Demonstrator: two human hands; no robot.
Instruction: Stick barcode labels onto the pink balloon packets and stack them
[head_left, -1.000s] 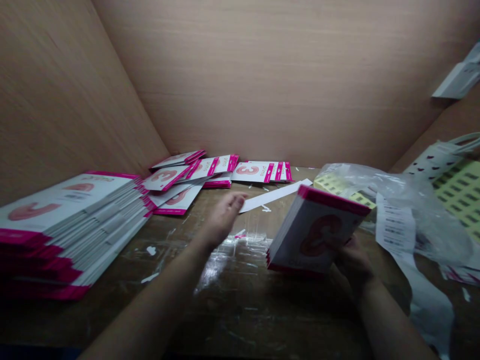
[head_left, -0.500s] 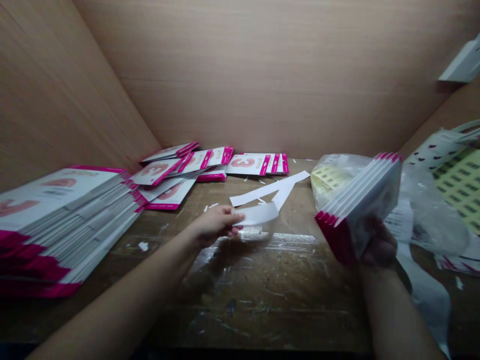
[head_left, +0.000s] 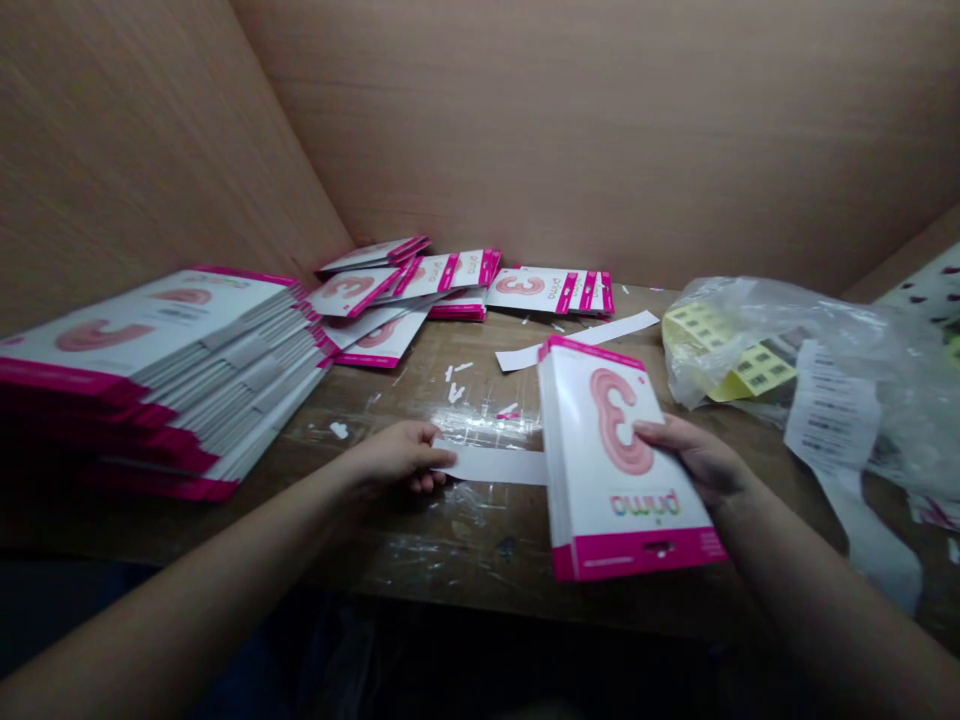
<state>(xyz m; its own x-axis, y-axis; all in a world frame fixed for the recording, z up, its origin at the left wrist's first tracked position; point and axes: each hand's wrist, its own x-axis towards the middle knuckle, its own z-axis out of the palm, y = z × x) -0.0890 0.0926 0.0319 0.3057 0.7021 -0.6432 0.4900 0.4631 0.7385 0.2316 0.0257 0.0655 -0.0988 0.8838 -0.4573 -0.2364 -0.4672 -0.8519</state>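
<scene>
My left hand pinches the end of a white paper strip just above the brown worktop. The strip's other end passes behind or under a bundle of flat white and pink packets, so that part is hidden. My right hand grips this bundle from its right side, thumb on the front. The top packet faces me, with a pink number 3 and the upside-down word "prima". Behind the bundle lies another white paper strip, partly covered by it.
A tall stack of similar packets stands at the left, with paper bands round some. More packets lie along the back panel. At the right are a clear plastic bag with yellow label sheets and a curling barcode label roll. Paper scraps litter the worktop.
My right hand has brought the packet bundle left and turned its printed front towards me. My left hand has lowered its strip, which now meets the bundle. The view has shifted.
</scene>
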